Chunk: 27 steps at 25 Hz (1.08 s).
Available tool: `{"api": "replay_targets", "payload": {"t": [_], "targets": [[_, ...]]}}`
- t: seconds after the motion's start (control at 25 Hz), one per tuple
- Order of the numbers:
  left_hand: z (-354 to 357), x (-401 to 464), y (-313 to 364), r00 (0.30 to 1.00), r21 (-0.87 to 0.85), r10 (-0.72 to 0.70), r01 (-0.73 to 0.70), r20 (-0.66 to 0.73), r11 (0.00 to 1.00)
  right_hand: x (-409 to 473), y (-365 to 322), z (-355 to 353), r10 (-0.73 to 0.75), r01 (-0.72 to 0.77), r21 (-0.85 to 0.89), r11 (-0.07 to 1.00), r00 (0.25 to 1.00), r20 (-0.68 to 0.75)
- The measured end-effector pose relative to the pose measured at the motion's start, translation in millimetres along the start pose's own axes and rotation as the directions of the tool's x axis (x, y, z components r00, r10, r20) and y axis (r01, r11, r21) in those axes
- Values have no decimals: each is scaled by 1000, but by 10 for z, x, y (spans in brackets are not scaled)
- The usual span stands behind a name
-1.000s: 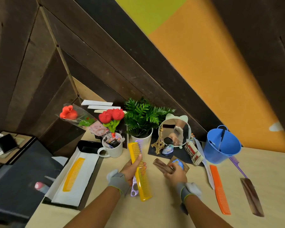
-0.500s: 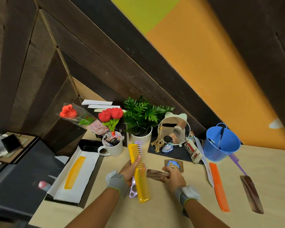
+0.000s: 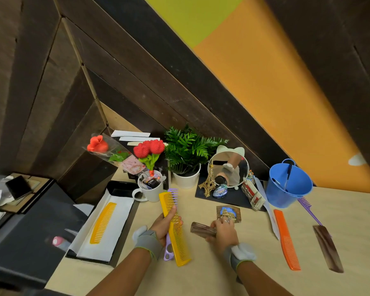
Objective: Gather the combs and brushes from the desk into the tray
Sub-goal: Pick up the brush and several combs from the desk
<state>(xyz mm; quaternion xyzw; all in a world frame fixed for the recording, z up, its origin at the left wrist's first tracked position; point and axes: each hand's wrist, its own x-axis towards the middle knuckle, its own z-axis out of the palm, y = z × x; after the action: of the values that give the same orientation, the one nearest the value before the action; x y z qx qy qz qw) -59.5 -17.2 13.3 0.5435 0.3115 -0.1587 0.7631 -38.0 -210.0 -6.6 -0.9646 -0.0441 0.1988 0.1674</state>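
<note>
A pale plywood counter runs along a wall of dark brown wooden planks, crossed by an orange painted panel and a lime-green patch. A black cabinet stands off the counter's left edge.

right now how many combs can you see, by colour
yellow: 2, one in the tray, one in the left hand
purple: 2, one behind it in the left hand, one by the blue bucket
orange: 1
brown: 2, one in the right hand, one on the desk
total: 7
</note>
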Motion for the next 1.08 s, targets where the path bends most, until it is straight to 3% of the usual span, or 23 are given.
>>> {"api": "replay_targets", "payload": {"t": [0.12,0.24,0.28,0.36,0.44,0.52,0.64,0.72,0.88,1.08], "targets": [[-61,6,-37,1000,39,-11,11,2,999,-12,-32,-29,141,-148,158,976,988,60],[-109,-28,-44,1000,54,-17,17,11,998,-41,-98,-98,148,-201,541,817,979,140],[-115,-33,-48,1000,51,-15,14,12,999,-66,-127,-137,136,-216,680,701,976,169],[-122,-84,-30,1000,65,-5,4,12,998,-158,-225,-212,113,-269,898,348,963,244],[-141,-99,-21,1000,93,17,-18,16,995,-278,-365,-296,35,-324,945,44,946,322],[-147,-101,-15,997,133,45,-53,61,990,-376,-512,-344,-65,-354,930,-103,935,349],[-100,-159,-8,990,121,30,-47,139,991,-489,-718,-297,-149,-369,916,-160,926,347],[-78,-219,9,987,95,10,-25,158,995,-546,-794,-194,-126,-340,922,-183,939,321],[18,-299,7,971,61,-20,6,237,998,-683,-819,-47,78,-256,952,-169,959,272],[216,-338,-177,940,85,-107,83,324,993,-939,-608,-111,196,-241,960,-143,944,266]]}}
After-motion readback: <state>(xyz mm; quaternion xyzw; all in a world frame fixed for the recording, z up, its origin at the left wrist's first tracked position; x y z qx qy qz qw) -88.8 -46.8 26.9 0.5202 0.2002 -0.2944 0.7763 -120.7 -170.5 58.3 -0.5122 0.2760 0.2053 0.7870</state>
